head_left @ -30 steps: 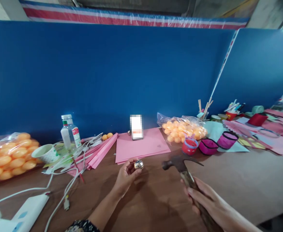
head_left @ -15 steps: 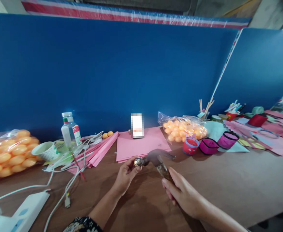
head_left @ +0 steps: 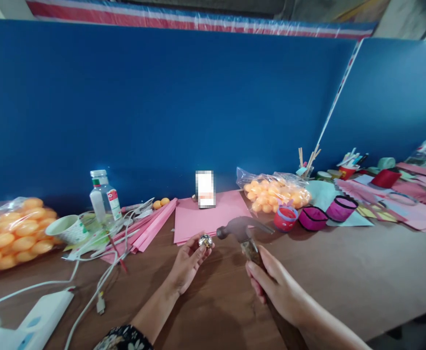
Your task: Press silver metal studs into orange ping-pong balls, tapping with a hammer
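Note:
Between the fingers of my left hand [head_left: 188,265] is a small shiny silver-gold ball [head_left: 205,241], held above the brown table [head_left: 213,316]. My right hand [head_left: 271,284] is wrapped round the wooden handle of a claw hammer [head_left: 242,228]. The hammer's face points left toward the ball, a short gap away from it, and its claw points right. Behind both hands lies a stack of pink paper [head_left: 213,221], with a blurred-out upright white object [head_left: 205,189] on it.
Bags of orange balls stand at left [head_left: 19,238] and right [head_left: 278,192]. A glass bottle [head_left: 105,199], paper cup [head_left: 65,228], white cables and a power strip [head_left: 41,316] crowd the left side. Purple fabric rings [head_left: 313,218], a red cup [head_left: 285,218] and paper sheets lie right. A blue partition [head_left: 198,107] rises behind.
The hammer swung left to the ball, meeting it half a second ago, and has now drawn back slightly to the right. My left fingers have shifted round the ball.

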The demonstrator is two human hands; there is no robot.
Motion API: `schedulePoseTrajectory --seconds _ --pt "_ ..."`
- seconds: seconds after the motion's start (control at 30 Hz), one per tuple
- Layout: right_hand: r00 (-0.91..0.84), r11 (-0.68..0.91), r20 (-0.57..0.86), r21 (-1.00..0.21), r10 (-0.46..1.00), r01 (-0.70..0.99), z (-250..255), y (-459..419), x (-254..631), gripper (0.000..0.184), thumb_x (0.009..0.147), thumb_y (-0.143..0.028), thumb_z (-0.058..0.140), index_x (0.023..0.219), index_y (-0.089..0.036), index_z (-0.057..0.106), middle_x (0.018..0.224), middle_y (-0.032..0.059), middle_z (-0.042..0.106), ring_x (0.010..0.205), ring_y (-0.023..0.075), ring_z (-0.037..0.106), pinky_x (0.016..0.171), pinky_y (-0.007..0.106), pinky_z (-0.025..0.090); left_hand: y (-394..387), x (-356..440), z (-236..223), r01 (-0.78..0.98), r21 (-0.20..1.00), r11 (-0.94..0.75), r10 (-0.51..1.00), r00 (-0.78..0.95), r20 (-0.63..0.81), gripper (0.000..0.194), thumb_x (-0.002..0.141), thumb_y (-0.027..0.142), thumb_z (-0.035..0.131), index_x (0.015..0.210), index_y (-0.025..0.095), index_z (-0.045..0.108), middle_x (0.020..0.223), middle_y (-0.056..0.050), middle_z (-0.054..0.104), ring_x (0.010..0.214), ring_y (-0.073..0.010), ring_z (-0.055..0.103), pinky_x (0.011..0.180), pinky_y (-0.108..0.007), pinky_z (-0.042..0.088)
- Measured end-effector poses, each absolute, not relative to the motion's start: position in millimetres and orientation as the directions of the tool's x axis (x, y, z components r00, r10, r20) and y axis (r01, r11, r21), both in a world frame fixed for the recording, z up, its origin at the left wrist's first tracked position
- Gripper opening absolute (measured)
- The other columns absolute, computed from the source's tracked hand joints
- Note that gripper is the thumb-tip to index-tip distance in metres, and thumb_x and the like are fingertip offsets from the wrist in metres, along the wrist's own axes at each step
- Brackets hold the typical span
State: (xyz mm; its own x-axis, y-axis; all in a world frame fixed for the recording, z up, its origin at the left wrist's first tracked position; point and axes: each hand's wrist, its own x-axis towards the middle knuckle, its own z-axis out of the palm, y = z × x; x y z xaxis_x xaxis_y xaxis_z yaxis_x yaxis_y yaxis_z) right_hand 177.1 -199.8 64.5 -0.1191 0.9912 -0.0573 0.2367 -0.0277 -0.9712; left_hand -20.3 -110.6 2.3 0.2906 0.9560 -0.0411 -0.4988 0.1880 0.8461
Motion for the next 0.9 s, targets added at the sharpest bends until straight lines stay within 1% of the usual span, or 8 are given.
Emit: schedulePoseTrajectory --seconds 0.17,0.23,0.33,0.47,0.63,0.73,0.83,0.9 --pt "-0.154 -0.101 -0.145 -0.959 0.977 0.263 61 -201 172 0.02 0.086 -0.038 0.038 0.078 -0.019 0.038 0.055 -0.0074 0.041 0.042 0.0055 0.038 0.039 0.016 0.035 -113 -22 2 -0.474 0.853 0.219 0.939 0.34 -0.052 0.039 0.071 0.024 0.065 0.109 0.024 0.058 0.102 -0.005 0.064 0.089 -0.0162 0.061 0.08 -0.027 0.046" --pt "-0.155 -0.092 -0.135 -0.962 0.979 0.258 61 -201 172 0.02 0.087 -0.038 0.038 0.078 -0.019 0.038 0.055 -0.0073 0.041 0.042 0.0054 0.038 0.04 0.016 0.035 -112 -23 2 -0.476 0.854 0.211 0.945 0.323 -0.053 0.037 0.071 0.024 0.065 0.107 0.024 0.059 0.103 -0.005 0.064 0.087 -0.0158 0.062 0.077 -0.026 0.046" --pt "-0.116 -0.062 -0.093 -0.967 0.989 0.248 62 -202 172 0.02 0.088 -0.037 0.035 0.078 -0.02 0.037 0.056 -0.007 0.041 0.044 0.0057 0.039 0.042 0.016 0.037 -112 -23 2 -0.488 0.847 0.21 0.944 0.327 -0.046 0.034 0.072 0.021 0.065 0.105 0.023 0.059 0.1 -0.004 0.064 0.088 -0.0148 0.061 0.08 -0.026 0.045" --pt "-0.139 -0.084 -0.122 -0.964 0.983 0.254 62 -203 171 0.02 0.087 -0.038 0.038 0.077 -0.02 0.038 0.055 -0.0073 0.041 0.043 0.006 0.039 0.04 0.016 0.035 -114 -22 4 -0.463 0.852 0.244 0.927 0.371 -0.064 0.03 0.068 0.019 0.069 0.096 0.02 0.06 0.094 -0.004 0.066 0.089 -0.0161 0.061 0.08 -0.027 0.045" --pt "-0.133 -0.083 -0.116 -0.971 0.984 0.226 62 -205 173 0.021 0.088 -0.038 0.036 0.077 -0.02 0.038 0.056 -0.0072 0.041 0.044 0.0063 0.039 0.041 0.016 0.036 -114 -23 5 -0.462 0.855 0.236 0.938 0.338 -0.077 0.028 0.067 0.02 0.069 0.093 0.02 0.059 0.093 -0.003 0.064 0.09 -0.0168 0.061 0.08 -0.027 0.046" --pt "-0.115 -0.067 -0.095 -0.972 0.989 0.227 61 -205 172 0.02 0.088 -0.038 0.036 0.078 -0.02 0.037 0.055 -0.0074 0.04 0.044 0.0063 0.039 0.042 0.016 0.037 -113 -23 3 -0.458 0.863 0.214 0.947 0.313 -0.069 0.024 0.068 0.019 0.068 0.09 0.019 0.06 0.09 -0.002 0.063 0.082 -0.0133 0.06 0.074 -0.025 0.047" --pt "-0.138 -0.098 -0.131 -0.969 0.982 0.227 59 -205 170 0.02 0.087 -0.038 0.037 0.078 -0.02 0.037 0.054 -0.0079 0.039 0.042 0.0062 0.038 0.039 0.016 0.034 -111 -22 -2 -0.437 0.879 0.188 0.953 0.299 -0.055 0.023 0.066 0.017 0.07 0.088 0.016 0.063 0.084 -0.002 0.062 0.072 -0.009 0.056 0.068 -0.021 0.046" --pt "-0.142 -0.103 -0.138 -0.968 0.98 0.228 57 -205 170 0.02 0.087 -0.038 0.037 0.078 -0.02 0.037 0.054 -0.0079 0.04 0.041 0.0062 0.038 0.038 0.016 0.034 -111 -22 -4 -0.448 0.876 0.179 0.957 0.287 -0.049 0.026 0.065 0.018 0.07 0.09 0.018 0.064 0.088 -0.003 0.063 0.076 -0.0101 0.057 0.071 -0.021 0.045"
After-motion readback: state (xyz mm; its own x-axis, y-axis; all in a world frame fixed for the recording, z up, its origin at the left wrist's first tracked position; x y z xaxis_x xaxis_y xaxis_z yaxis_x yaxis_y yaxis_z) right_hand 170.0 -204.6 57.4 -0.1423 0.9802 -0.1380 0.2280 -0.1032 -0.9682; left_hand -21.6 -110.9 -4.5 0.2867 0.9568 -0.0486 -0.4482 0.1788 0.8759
